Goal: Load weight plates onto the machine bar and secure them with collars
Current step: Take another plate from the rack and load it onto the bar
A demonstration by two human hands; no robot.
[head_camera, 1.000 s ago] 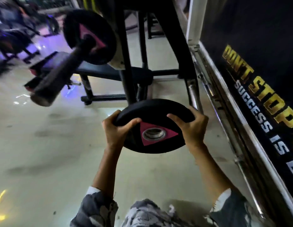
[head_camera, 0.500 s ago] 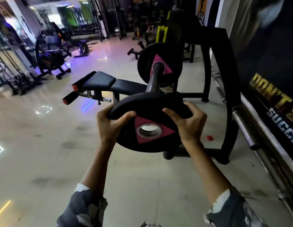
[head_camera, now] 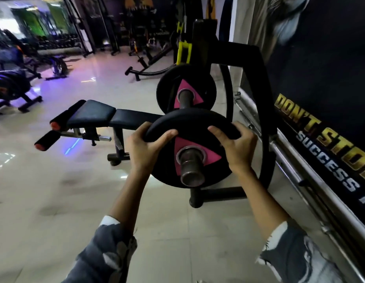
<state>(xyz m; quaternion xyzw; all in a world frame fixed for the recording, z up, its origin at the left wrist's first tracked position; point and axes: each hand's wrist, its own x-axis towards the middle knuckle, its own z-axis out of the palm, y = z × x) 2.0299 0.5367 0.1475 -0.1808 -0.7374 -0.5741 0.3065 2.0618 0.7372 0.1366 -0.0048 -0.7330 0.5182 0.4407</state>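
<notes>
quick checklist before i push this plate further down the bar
1. Bar end through the held plate hole: ok, the bar tip sticks out toward the camera.
2. Left hand grip on the rim: ok.
3. Right hand grip on the rim: ok.
4. Fingers clear of the gap to the loaded plate: cannot tell, the fingertips wrap behind the rim.
5. Bar stretch between the plates clear: ok where visible.
6. Collar within reach: cannot tell, none in view.

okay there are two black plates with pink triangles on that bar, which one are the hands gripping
The near plate, at the bar's open end. The left hand and right hand clamp its upper rim. The far plate, further up the bar, is untouched.
</notes>
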